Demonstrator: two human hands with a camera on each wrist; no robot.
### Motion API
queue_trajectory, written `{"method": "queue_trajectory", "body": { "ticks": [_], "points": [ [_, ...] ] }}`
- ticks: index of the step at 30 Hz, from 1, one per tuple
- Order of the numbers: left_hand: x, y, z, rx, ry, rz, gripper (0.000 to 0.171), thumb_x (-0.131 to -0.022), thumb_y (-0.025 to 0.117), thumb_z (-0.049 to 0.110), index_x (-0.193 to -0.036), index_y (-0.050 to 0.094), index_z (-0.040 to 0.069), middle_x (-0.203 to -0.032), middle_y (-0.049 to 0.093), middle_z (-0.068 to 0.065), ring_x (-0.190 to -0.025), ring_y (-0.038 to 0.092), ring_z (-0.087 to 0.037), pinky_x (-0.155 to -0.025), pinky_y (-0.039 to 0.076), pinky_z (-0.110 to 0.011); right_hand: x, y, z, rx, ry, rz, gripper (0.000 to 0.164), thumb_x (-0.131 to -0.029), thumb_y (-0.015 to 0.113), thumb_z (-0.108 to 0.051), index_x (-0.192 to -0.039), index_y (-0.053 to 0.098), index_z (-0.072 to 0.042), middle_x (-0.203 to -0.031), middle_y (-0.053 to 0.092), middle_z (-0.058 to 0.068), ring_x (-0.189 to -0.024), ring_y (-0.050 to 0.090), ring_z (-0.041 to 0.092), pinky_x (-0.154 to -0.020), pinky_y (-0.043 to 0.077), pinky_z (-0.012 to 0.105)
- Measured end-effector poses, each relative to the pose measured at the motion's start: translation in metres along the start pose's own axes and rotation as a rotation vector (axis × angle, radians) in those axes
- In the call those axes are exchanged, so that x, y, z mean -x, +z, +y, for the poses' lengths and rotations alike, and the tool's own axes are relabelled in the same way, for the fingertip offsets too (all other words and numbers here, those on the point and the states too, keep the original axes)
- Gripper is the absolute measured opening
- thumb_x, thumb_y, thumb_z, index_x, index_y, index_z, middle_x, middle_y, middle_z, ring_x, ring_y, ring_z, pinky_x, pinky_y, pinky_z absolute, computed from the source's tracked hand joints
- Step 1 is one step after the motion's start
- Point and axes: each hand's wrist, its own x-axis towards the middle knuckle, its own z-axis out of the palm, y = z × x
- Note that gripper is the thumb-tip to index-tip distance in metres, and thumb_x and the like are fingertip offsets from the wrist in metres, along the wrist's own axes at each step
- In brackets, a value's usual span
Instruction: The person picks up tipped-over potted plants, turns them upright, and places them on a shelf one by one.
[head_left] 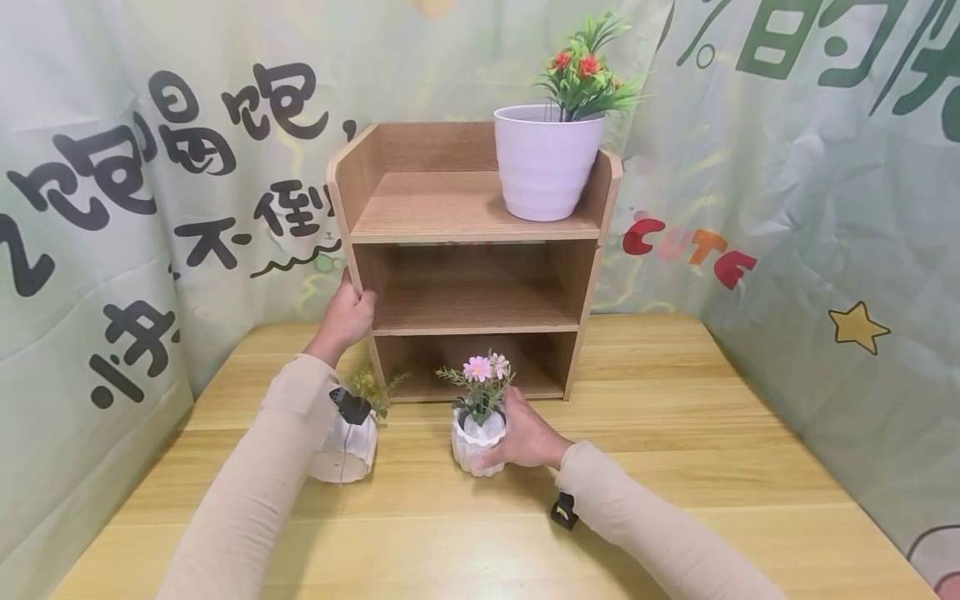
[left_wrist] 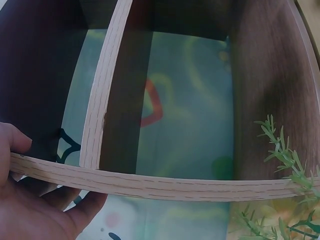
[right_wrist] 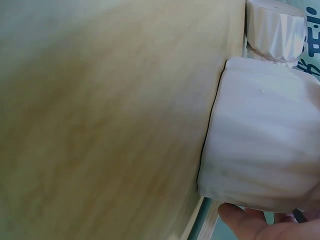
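Note:
My left hand grips the left side panel of a small wooden shelf, thumb on the inner face and fingers behind in the left wrist view. With my right hand I hold a small white ribbed pot from its right side, in front of the shelf's bottom compartment. Pink flowers and green leaves rise from this pot, which stands upright. Left of it, partly hidden by my left forearm, is another white pot with yellowish-green sprigs.
On the shelf's top, at the right, stands a large white planter with red flowers and green leaves. The shelf is at the back of a wooden table. A printed curtain hangs behind and along both sides.

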Motion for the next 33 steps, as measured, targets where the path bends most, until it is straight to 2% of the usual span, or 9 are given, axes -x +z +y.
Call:
{"method": "queue_trajectory", "body": {
  "ticks": [2,6,11,18,25,33],
  "points": [
    [0.0,0.0003,-0.0003,-0.003,0.001,0.001,0.049,-0.099,0.039,0.008,-0.144,0.024,-0.004,-0.139,0.041,-0.033,-0.133,0.035,-0.042,-0.113,0.023,-0.049,0.0002,-0.0004,0.0021,-0.044,-0.013,0.01,0.116,-0.049,0.097,-0.019,-0.14,0.031,0.01,-0.132,0.043,0.025,-0.124,0.044,0.04,-0.109,0.03,0.052],
    [-0.0001,0.0005,0.0004,-0.002,0.003,0.0,0.05,-0.099,0.039,0.008,-0.144,0.024,-0.004,-0.139,0.041,-0.033,-0.133,0.035,-0.042,-0.113,0.023,-0.05,0.0012,-0.0018,0.0056,-0.133,-0.003,0.01,0.117,-0.05,0.096,-0.015,-0.144,0.029,0.004,-0.138,0.043,0.024,-0.127,0.042,0.039,-0.11,0.026,0.053],
    [-0.0009,0.0001,0.0016,0.003,0.0,-0.003,0.05,-0.098,0.039,0.007,-0.144,0.024,-0.004,-0.14,0.04,-0.033,-0.134,0.034,-0.042,-0.113,0.022,-0.05,0.0057,-0.0029,0.0085,-0.252,0.062,0.002,0.113,-0.054,0.093,-0.01,-0.145,0.027,0.004,-0.138,0.043,0.025,-0.127,0.042,0.042,-0.11,0.025,0.057],
    [-0.0012,-0.0007,0.0026,-0.002,-0.007,0.001,0.05,-0.098,0.04,0.008,-0.144,0.025,-0.003,-0.14,0.04,-0.033,-0.133,0.035,-0.042,-0.113,0.023,-0.05,0.0083,-0.0005,0.0095,-0.449,0.121,-0.065,0.109,-0.062,0.087,-0.001,-0.149,0.021,-0.001,-0.137,0.048,0.021,-0.123,0.047,0.038,-0.112,0.022,0.055],
    [-0.0014,-0.0004,0.0018,0.004,0.006,0.005,0.051,-0.098,0.04,0.007,-0.145,0.023,-0.004,-0.14,0.04,-0.033,-0.134,0.034,-0.042,-0.113,0.022,-0.049,0.005,0.0043,0.008,-0.462,0.103,-0.054,0.11,-0.062,0.087,0.0,-0.149,0.02,-0.001,-0.134,0.051,0.021,-0.12,0.051,0.037,-0.112,0.022,0.054],
    [-0.0016,-0.0002,-0.0028,-0.008,0.003,-0.003,0.052,-0.098,0.038,0.009,-0.146,0.021,-0.003,-0.142,0.038,-0.033,-0.135,0.033,-0.043,-0.113,0.022,-0.05,0.0013,0.0066,0.0094,-0.502,0.129,-0.058,0.099,-0.061,0.086,0.006,-0.142,0.03,0.001,-0.124,0.057,0.018,-0.114,0.055,0.035,-0.107,0.033,0.052]
  ]
}}
